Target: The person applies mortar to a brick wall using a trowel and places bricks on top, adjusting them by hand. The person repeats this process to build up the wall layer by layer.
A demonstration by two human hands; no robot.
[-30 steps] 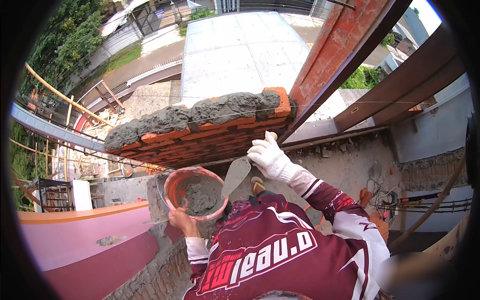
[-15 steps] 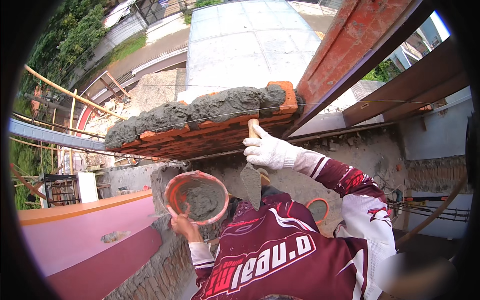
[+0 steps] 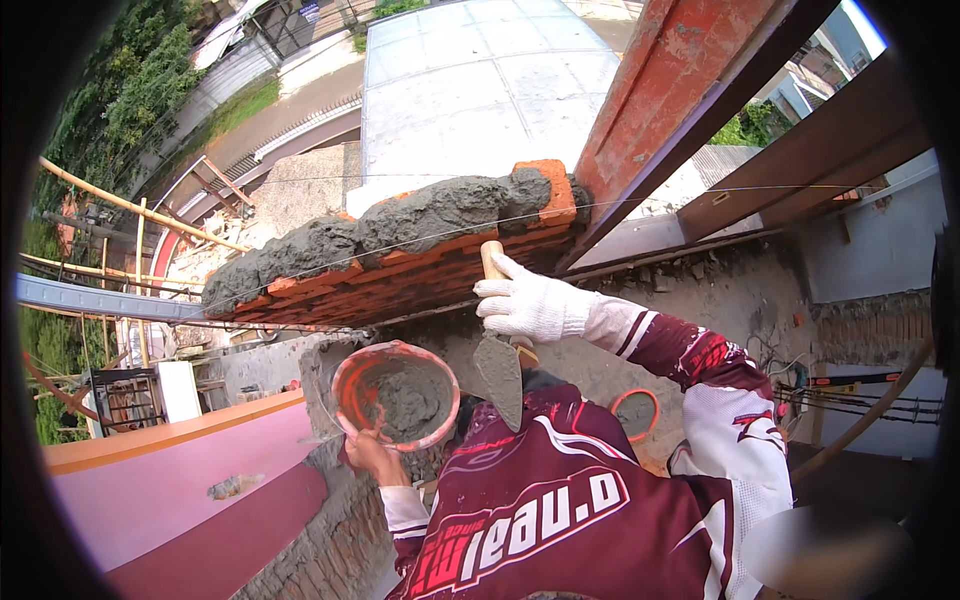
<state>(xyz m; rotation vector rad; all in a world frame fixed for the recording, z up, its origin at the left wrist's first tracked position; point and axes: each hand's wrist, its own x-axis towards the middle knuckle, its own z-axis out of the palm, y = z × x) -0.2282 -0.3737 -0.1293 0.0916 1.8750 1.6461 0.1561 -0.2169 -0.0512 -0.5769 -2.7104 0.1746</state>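
My bare left hand [image 3: 372, 452] grips the near rim of an orange bucket [image 3: 449, 428], which is tilted so that the grey mortar [image 3: 412, 398] inside shows. My right hand [image 3: 532, 302], in a white knitted glove, is closed around the wooden handle [image 3: 492, 262] of a trowel [image 3: 499, 380]. The trowel's mortar-coated blade points back toward my chest, and the handle's end is close to the brick wall [image 3: 400, 282]. Lumpy wet mortar [image 3: 425, 215] covers most of the wall's top. One orange brick [image 3: 546, 192] stands at its right end, beside the steel column.
A thin string line [image 3: 650, 192] runs along the wall top. The reddish steel column [image 3: 665, 90] rises at the right. Left are bamboo poles [image 3: 140, 210] and a pink parapet [image 3: 180, 460]. A second orange-rimmed bucket [image 3: 655, 415] sits below on the right. Beyond lies a pale roof [image 3: 470, 100].
The view has shifted slightly, so the wall sits a little further left. The trowel blade has turned a little, showing more of its mortar-coated face. Both hands keep their holds.
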